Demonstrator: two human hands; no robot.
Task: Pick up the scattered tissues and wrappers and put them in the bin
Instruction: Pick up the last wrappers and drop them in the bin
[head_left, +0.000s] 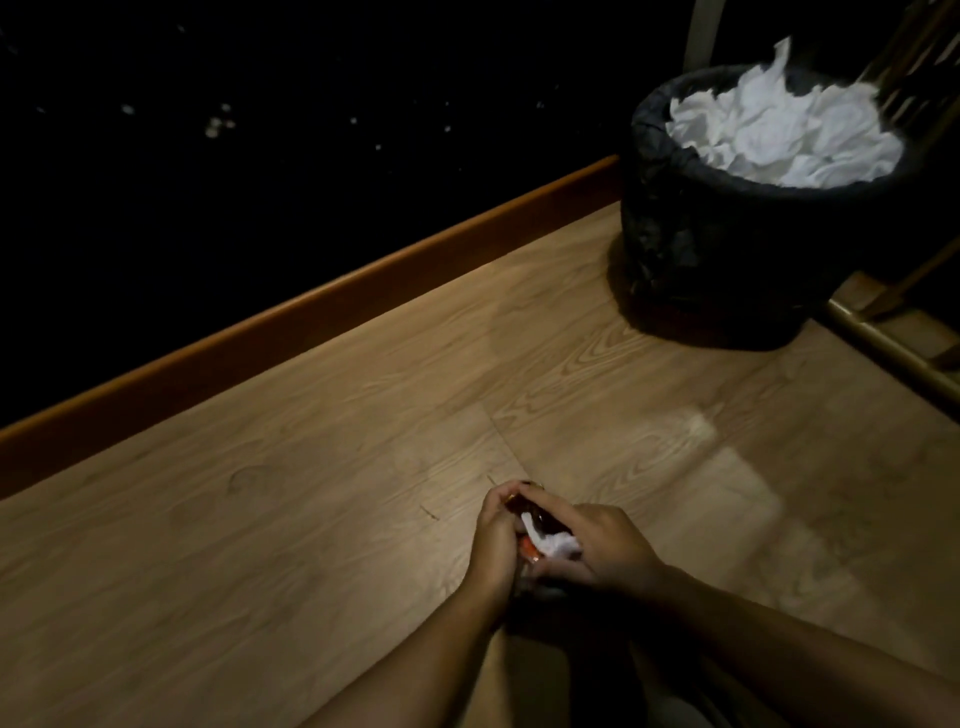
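Both forearms reach in from the bottom edge, nearest the lens, meeting low over the wood-grain floor (311, 519). Far larger, off at upper right, the black-lined bin (727, 249) stands heaped with white tissues (779, 135), well apart from the hands. The left hand (496, 540) curls around a dark wrapper (519, 506); the right hand (608, 551) grips a crumpled tissue (558, 543) with an orange scrap (685, 552) beside it. Gathering looks finished for this bundle. Next comes a carry up and rightward to the bin, dropping it onto an already overfull pile where pieces may slide off.
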